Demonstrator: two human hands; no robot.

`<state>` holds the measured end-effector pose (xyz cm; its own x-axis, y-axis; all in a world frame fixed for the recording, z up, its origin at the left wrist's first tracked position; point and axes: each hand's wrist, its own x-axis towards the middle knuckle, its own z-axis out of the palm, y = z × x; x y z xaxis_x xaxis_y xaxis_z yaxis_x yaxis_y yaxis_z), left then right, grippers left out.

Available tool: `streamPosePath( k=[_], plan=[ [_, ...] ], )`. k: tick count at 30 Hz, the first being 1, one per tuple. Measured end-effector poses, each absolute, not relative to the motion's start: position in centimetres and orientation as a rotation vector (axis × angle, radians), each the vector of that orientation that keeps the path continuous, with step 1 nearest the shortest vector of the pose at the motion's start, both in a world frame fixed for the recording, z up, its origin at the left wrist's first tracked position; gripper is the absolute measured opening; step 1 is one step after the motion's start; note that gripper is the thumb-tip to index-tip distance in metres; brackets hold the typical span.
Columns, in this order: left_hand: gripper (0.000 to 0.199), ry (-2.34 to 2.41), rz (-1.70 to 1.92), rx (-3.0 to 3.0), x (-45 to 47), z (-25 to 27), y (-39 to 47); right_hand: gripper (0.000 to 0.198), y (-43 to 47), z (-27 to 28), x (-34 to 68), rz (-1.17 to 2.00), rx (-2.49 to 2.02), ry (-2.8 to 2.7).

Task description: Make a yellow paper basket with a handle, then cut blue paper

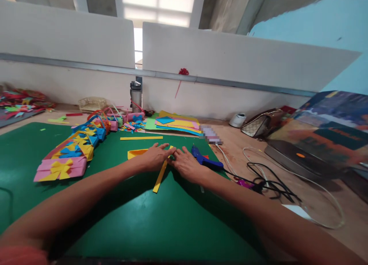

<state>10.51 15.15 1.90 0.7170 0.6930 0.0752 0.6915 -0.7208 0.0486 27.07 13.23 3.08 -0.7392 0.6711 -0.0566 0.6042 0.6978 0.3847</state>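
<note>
A yellow paper strip slants across the green mat, its upper part under my fingers. My left hand lies over the strip from the left, and my right hand meets it from the right. Both hands have their fingertips together at the strip; what lies between them is too small to make out. Behind my left hand a folded yellow paper piece is partly hidden. Farther back lies another yellow strip. A blue glue gun rests just right of my right hand.
A row of paper baskets with bows runs along the left. Coloured sheets, a phone and a grey bottle stand at the back. Black cables, a dark case and a handbag occupy the right.
</note>
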Motion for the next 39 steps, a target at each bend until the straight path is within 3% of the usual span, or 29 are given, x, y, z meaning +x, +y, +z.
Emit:
streamPosePath(
  k=[4, 18, 25, 34, 39],
  plan=[
    [0.056, 1.144, 0.089, 2.863, 10.6, 1.9, 15.5, 0.032, 12.5, 3.2, 26.7, 0.503, 1.061, 2.704],
    [0.056, 1.08, -0.001, 2.877, 10.2, 2.1, 15.5, 0.043, 10.2, 3.4, 26.4, 0.184, 0.995, 2.78],
    [0.046, 1.11, -0.075, 2.923, 10.5, 2.3, 15.3, 0.046, 8.8, 3.1, 26.1, 0.105, 0.885, 2.854],
    [0.05, 1.141, -0.041, 2.92, 10.3, 1.7, 15.7, 0.036, 5.4, 3.2, 25.5, 0.213, 0.66, 2.987],
    [0.051, 1.134, -0.04, 2.917, 10.4, 1.9, 15.6, 0.023, 4.5, 2.9, 25.0, 0.469, 0.559, 3.028]
  ],
)
